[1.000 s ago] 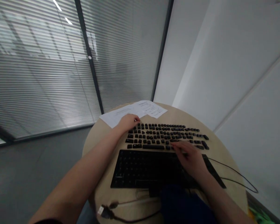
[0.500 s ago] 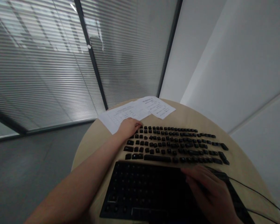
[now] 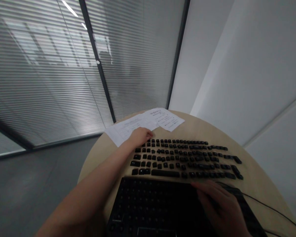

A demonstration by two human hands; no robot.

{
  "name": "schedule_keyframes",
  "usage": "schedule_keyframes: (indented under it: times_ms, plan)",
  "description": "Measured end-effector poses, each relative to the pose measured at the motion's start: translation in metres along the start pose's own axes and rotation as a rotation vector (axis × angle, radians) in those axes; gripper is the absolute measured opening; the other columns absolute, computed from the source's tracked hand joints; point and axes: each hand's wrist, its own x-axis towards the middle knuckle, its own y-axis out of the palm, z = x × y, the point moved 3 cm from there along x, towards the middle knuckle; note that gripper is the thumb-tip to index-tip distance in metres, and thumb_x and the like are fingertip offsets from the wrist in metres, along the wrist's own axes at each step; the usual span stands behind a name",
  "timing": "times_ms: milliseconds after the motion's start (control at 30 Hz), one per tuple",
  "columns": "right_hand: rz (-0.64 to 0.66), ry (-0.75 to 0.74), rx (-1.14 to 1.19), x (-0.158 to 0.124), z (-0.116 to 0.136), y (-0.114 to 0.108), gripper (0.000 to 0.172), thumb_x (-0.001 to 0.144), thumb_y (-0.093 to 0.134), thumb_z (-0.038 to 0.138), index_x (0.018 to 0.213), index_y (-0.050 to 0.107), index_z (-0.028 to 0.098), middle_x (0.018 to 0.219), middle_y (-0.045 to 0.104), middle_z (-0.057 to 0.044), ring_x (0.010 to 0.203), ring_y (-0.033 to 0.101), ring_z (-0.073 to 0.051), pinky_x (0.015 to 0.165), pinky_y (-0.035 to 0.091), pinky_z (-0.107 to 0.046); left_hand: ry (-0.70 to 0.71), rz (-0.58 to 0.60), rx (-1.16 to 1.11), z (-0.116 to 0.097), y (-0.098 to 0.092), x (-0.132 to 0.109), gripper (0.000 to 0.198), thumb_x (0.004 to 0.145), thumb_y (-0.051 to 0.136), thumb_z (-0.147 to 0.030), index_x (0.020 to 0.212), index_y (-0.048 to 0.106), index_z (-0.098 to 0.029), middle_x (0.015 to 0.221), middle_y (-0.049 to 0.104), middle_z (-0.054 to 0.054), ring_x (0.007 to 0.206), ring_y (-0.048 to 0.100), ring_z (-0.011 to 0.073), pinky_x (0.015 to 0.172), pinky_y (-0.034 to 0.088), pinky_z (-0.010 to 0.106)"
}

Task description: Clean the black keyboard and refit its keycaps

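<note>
Black keycaps lie in loose rows on the round wooden table, set out like a keyboard. My left hand is just above the far left end of the top row. Its fingers are pinched together, apparently round a keycap that is mostly hidden by them. Nearer to me lies a black keyboard base, its key posts bare at the left. My right hand rests over the right part of the base, fingers stretched out near its far edge and thumb apart; the underside of this hand is hidden.
Printed paper sheets lie at the far left of the table, partly behind my left hand. A black cable runs off to the right. Beyond the table stand a glass partition with blinds and a white wall.
My left hand has risen slightly from the end of the top row, and the keycap under its fingertips no longer shows there. My right hand stays on the base. The view has tilted up slightly.
</note>
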Motion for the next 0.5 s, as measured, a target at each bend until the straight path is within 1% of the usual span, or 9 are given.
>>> schedule_keyframes:
  times_ms: [133,267,500]
  plan:
    - [0.006,0.008,-0.024,0.002,-0.001,-0.002,0.018,0.095,0.058,0.020,0.101,0.075,0.023,0.085,0.078,-0.004,0.071,0.076,-0.016,0.061,0.061,-0.020,-0.015,0.015,-0.004,0.003,0.003,-0.006,0.019,0.087,0.067,-0.028,0.100,0.081,-0.026,0.098,0.080,0.005,0.095,0.071,0.0244,0.088,0.053,0.034]
    - [0.017,0.035,-0.042,0.001,-0.004,-0.001,0.018,0.095,0.059,0.020,0.100,0.075,0.023,0.084,0.079,-0.003,0.073,0.077,-0.016,0.063,0.061,-0.019,-0.003,0.025,-0.009,0.005,0.006,-0.012,0.020,0.087,0.067,-0.027,0.101,0.081,-0.027,0.096,0.079,0.005,0.095,0.070,0.0241,0.090,0.051,0.036]
    - [0.036,0.076,-0.072,-0.002,-0.008,0.000,0.019,0.094,0.058,0.020,0.100,0.076,0.025,0.086,0.079,-0.002,0.073,0.077,-0.016,0.064,0.061,-0.020,0.017,0.034,-0.038,0.010,0.017,-0.008,0.018,0.084,0.068,-0.024,0.096,0.081,-0.027,0.091,0.079,0.004,0.091,0.069,0.0232,0.086,0.050,0.036]
